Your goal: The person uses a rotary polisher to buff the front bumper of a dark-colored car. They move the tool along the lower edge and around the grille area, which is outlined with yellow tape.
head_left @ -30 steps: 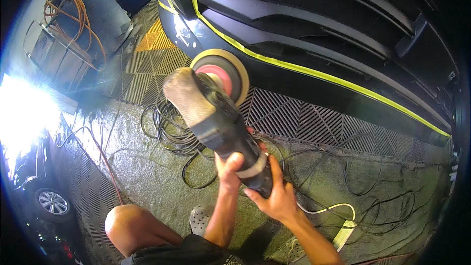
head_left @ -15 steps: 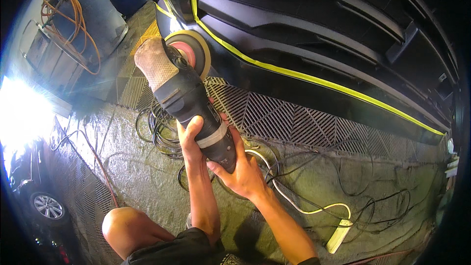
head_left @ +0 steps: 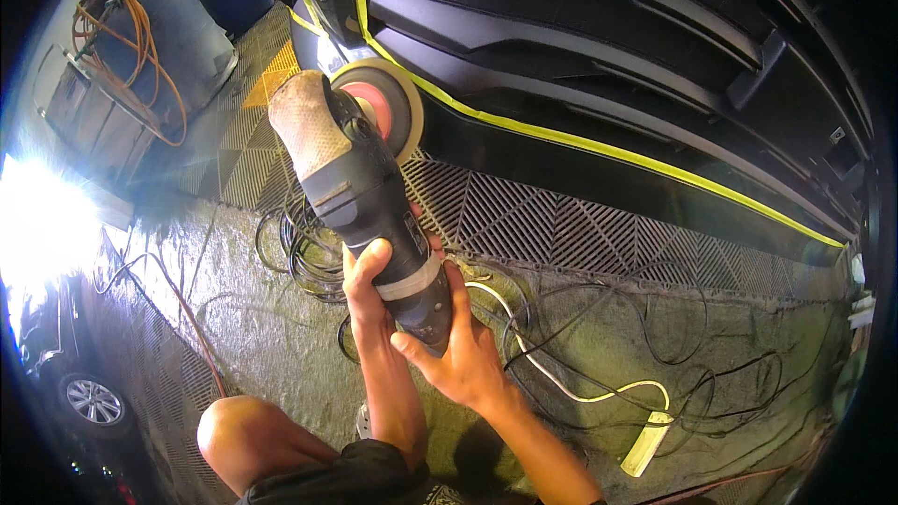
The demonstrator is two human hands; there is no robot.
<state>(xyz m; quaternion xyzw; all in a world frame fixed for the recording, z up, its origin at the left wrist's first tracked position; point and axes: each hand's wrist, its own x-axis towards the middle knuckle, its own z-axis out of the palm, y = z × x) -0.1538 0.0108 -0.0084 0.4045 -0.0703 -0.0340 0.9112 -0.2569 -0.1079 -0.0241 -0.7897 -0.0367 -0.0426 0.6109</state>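
Observation:
Both of my hands grip the rear body of a black electric polisher [head_left: 360,192]. My left hand [head_left: 367,282] wraps its left side near a band of pale tape, and my right hand [head_left: 460,357] cups it from below on the right. The tool's front handle is wrapped in worn tan cloth. Its round pad [head_left: 382,110], pink in the middle with a cream foam rim, presses against the low edge of a black car body [head_left: 580,47]. A strip of yellow masking tape [head_left: 599,151] runs along that body.
Tangled black cables [head_left: 309,248] and a white cord with a power strip [head_left: 647,441] lie on the concrete floor. Grid floor tiles [head_left: 561,229] run under the car. A blue barrel [head_left: 192,33] with orange hose stands at the back left. My bare knee [head_left: 245,438] is low in view.
The polisher and both hands have shifted along the car's lower edge, the pad staying against the body. My grip on the tool is unchanged.

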